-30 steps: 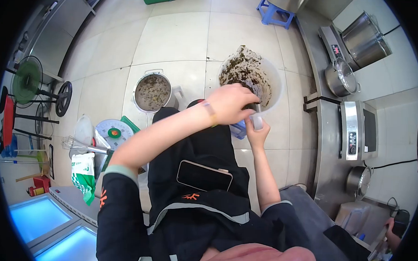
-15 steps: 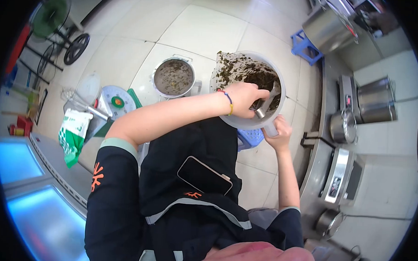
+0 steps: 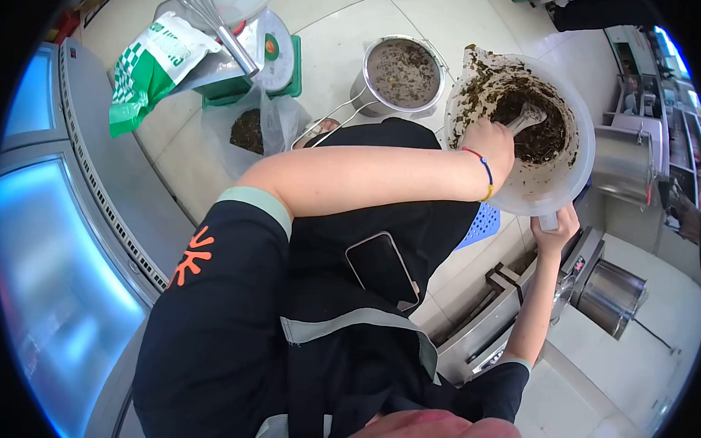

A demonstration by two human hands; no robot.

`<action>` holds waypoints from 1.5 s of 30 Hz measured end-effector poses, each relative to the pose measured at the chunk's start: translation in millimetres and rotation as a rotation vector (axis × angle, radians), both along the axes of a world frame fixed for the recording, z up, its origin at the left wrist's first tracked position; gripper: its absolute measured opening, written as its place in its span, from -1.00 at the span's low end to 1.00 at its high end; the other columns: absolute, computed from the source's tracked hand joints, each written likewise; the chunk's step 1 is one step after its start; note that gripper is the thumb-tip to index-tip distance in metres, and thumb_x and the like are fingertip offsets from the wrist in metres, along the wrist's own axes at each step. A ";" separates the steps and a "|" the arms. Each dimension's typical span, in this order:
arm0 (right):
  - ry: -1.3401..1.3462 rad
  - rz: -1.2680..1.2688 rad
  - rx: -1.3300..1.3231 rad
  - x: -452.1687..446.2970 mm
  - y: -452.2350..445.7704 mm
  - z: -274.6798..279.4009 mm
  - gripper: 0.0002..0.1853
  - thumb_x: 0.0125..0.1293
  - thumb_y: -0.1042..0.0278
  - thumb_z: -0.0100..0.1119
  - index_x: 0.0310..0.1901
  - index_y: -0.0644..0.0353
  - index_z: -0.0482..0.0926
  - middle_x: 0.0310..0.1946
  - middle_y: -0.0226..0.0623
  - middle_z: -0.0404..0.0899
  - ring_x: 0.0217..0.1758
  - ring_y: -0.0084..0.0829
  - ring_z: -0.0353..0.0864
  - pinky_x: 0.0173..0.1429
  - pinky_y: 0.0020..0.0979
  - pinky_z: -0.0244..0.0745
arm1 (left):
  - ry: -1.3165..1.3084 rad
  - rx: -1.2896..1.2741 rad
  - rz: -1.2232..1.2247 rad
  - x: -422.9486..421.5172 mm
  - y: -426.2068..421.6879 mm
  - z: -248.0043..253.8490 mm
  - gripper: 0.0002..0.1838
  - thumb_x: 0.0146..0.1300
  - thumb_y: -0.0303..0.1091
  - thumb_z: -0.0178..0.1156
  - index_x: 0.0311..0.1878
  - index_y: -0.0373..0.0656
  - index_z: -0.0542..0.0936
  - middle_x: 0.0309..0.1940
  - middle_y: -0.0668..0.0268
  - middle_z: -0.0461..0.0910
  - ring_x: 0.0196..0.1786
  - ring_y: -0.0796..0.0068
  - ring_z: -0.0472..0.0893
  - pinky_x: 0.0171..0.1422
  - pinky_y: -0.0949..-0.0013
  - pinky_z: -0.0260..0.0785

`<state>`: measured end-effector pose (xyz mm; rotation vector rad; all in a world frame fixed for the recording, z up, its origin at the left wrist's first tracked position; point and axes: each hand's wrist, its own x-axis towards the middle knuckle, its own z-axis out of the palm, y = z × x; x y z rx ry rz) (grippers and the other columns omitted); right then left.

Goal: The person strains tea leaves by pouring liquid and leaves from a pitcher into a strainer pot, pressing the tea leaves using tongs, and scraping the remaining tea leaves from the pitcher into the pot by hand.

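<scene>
My left hand, with a coloured string bracelet at the wrist, reaches into a large translucent white plastic jug. Its fingers are closed around a pale, shiny scoop; the scoop's exact shape is partly hidden. Dark, wet chopped leaves lie in the jug and stick to its inner wall. My right hand grips the jug handle on the near side, and the jug tilts so its mouth faces me. Left of the jug, a steel pot contains murky brown liquid with floating leaf bits.
A green dial scale stands at upper left, near a whisk and a green-and-white bag. Below it, a clear plastic bag holds dark leaves. A phone lies against my apron. Steel kitchen equipment is at right.
My view has shifted, so the jug and pot appear farther right and the scale nearer. My left hand has turned the scoop, whose other end now points toward the leaves.
</scene>
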<state>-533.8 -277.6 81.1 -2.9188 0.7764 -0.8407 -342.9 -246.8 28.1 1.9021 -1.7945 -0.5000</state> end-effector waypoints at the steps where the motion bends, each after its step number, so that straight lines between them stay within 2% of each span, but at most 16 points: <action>1: 0.006 0.010 0.002 5.2 -1.6 1.2 -0.73 -0.27 0.61 0.32 -0.40 0.26 0.59 -0.45 -0.18 0.59 -0.38 -0.15 0.59 -0.22 -0.30 0.48 | -0.061 -0.030 -0.017 12.3 2.0 7.8 -0.62 0.09 -0.42 0.07 -0.02 -0.40 0.45 -0.21 0.05 0.56 -0.18 0.17 0.55 -0.07 0.30 0.45; 4: 0.026 0.021 0.006 18.3 -3.4 4.3 -0.73 -0.27 0.61 0.32 -0.40 0.26 0.59 -0.44 -0.18 0.60 -0.36 -0.14 0.61 -0.16 -0.28 0.50 | -0.181 -0.166 -0.028 47.1 1.6 27.3 -0.68 0.10 -0.40 0.07 -0.10 -0.40 0.49 -0.19 0.00 0.53 -0.25 0.25 0.55 -0.12 0.36 0.46; 7: 0.042 0.020 -0.001 22.6 -4.6 5.5 -0.73 -0.28 0.62 0.32 -0.40 0.26 0.59 -0.43 -0.17 0.61 -0.33 -0.13 0.62 -0.14 -0.27 0.51 | -0.504 -0.200 -0.290 67.2 3.9 43.9 -0.61 0.06 -0.40 0.10 -0.04 -0.43 0.47 -0.24 0.04 0.53 -0.27 0.31 0.54 -0.22 0.41 0.47; 8: 0.041 0.023 -0.010 23.5 -4.5 5.9 -0.73 -0.28 0.62 0.32 -0.40 0.27 0.59 -0.42 -0.17 0.61 -0.33 -0.13 0.62 -0.14 -0.27 0.51 | -0.463 -0.432 -0.199 59.1 -3.3 21.3 -0.52 0.05 -0.43 0.07 0.06 -0.48 0.42 -0.33 0.12 0.52 -0.33 0.36 0.54 -0.34 0.46 0.45; 11: 0.051 0.065 -0.033 27.8 -4.4 8.0 -0.71 -0.29 0.62 0.32 -0.39 0.27 0.59 -0.41 -0.16 0.61 -0.35 -0.13 0.61 -0.17 -0.28 0.51 | -0.459 -0.555 -0.248 54.0 3.4 19.1 -0.46 0.08 -0.44 0.02 0.14 -0.57 0.33 -0.38 0.16 0.50 -0.36 0.36 0.56 -0.38 0.43 0.46; 15: 0.027 0.137 -0.030 36.1 -4.3 6.2 -0.69 -0.31 0.61 0.34 -0.37 0.28 0.58 -0.42 -0.14 0.61 -0.37 -0.13 0.61 -0.22 -0.29 0.51 | -0.265 -0.522 -0.401 50.6 -10.0 13.9 -0.45 0.15 -0.39 -0.01 0.29 -0.11 0.33 -0.38 0.11 0.51 -0.35 0.29 0.60 -0.42 0.39 0.49; 19: 0.037 0.101 0.032 32.8 4.3 5.0 -0.70 -0.29 0.60 0.33 -0.37 0.28 0.59 -0.42 -0.13 0.60 -0.39 -0.14 0.60 -0.26 -0.31 0.50 | -0.860 -0.296 -0.254 53.9 -4.8 22.8 -0.65 0.15 -0.34 0.03 -0.01 -0.21 0.58 -0.24 0.05 0.51 -0.36 0.16 0.61 -0.53 0.26 0.46; 20: 0.037 0.100 0.035 30.8 5.1 3.5 -0.70 -0.29 0.60 0.33 -0.37 0.28 0.59 -0.42 -0.12 0.60 -0.39 -0.15 0.60 -0.27 -0.32 0.50 | -0.870 -0.514 -0.261 61.3 -8.9 12.8 -0.70 0.10 -0.33 0.07 -0.16 -0.28 0.63 -0.19 0.06 0.50 -0.37 0.12 0.60 -0.59 0.19 0.43; 22: 0.045 0.086 0.048 27.7 9.2 3.2 -0.72 -0.26 0.58 0.32 -0.37 0.27 0.59 -0.37 -0.09 0.60 -0.38 -0.17 0.60 -0.30 -0.36 0.49 | -0.560 -0.235 -0.327 56.8 -21.1 9.8 -0.83 0.08 -0.36 0.07 -0.35 -0.21 0.60 -0.37 0.21 0.58 -0.40 0.31 0.63 -0.61 0.21 0.43; 24: 0.042 0.055 0.009 20.3 6.2 -8.4 -0.79 -0.25 0.50 0.33 -0.58 0.25 0.45 -0.51 -0.15 0.48 -0.48 -0.18 0.51 -0.41 -0.33 0.41 | -0.454 -0.197 -0.255 46.7 -21.2 -6.9 -0.86 0.09 -0.37 0.06 -0.34 -0.19 0.55 -0.44 0.27 0.57 -0.37 0.40 0.63 -0.54 0.29 0.45; 26: -0.045 0.120 0.035 28.7 5.1 -7.0 -0.71 -0.29 0.51 0.34 -0.65 0.20 0.32 -0.63 -0.21 0.35 -0.51 -0.17 0.45 -0.42 -0.30 0.36 | -0.520 -0.314 -0.311 44.6 -17.2 -13.3 -0.80 0.07 -0.34 0.05 -0.29 -0.24 0.53 -0.46 0.28 0.51 -0.41 0.46 0.56 -0.50 0.41 0.42; 27: 0.049 0.043 0.049 10.0 0.5 -19.0 -0.69 -0.25 0.39 0.43 -0.41 0.26 0.56 -0.36 -0.04 0.61 -0.24 -0.04 0.63 -0.04 -0.23 0.53 | -0.464 -0.339 -0.290 45.1 -8.1 -8.7 -0.76 0.06 -0.34 0.05 -0.25 -0.27 0.53 -0.46 0.28 0.49 -0.43 0.47 0.54 -0.50 0.45 0.41; 29: 0.021 0.069 0.134 21.3 1.5 -13.7 -0.76 -0.29 0.51 0.38 -0.51 0.29 0.52 -0.53 -0.12 0.54 -0.40 -0.11 0.58 -0.24 -0.28 0.50 | -0.598 -0.545 -0.261 46.2 3.8 -2.6 -0.67 0.04 -0.34 0.06 -0.16 -0.37 0.51 -0.49 0.29 0.46 -0.47 0.49 0.50 -0.53 0.50 0.37; 33: -0.003 0.121 0.106 26.7 5.5 -15.3 -0.74 -0.32 0.55 0.34 -0.66 0.23 0.37 -0.71 -0.24 0.37 -0.56 -0.21 0.46 -0.43 -0.33 0.38 | -0.589 -0.728 -0.272 42.0 -6.2 -3.8 -0.65 0.01 -0.37 0.08 -0.16 -0.42 0.50 -0.55 0.29 0.43 -0.54 0.48 0.48 -0.56 0.51 0.35; 36: -0.009 0.158 0.039 28.4 4.2 -12.9 -0.67 -0.36 0.52 0.30 -0.72 0.16 0.24 -0.79 -0.30 0.22 -0.68 -0.25 0.33 -0.56 -0.32 0.27 | -0.549 -0.634 -0.293 45.4 -25.4 -1.7 -0.76 0.02 -0.41 0.08 -0.27 -0.38 0.49 -0.58 0.27 0.44 -0.52 0.45 0.52 -0.52 0.48 0.40; 45: 0.112 0.123 -0.005 30.0 0.8 -3.5 -0.66 -0.34 0.45 0.32 -0.73 0.12 0.24 -0.82 -0.34 0.23 -0.74 -0.27 0.33 -0.62 -0.31 0.24 | -0.384 -0.141 -0.533 77.9 -19.6 27.1 -0.82 -0.01 -0.48 0.14 -0.32 -0.35 0.61 -0.32 0.09 0.57 -0.22 0.11 0.64 -0.25 0.21 0.55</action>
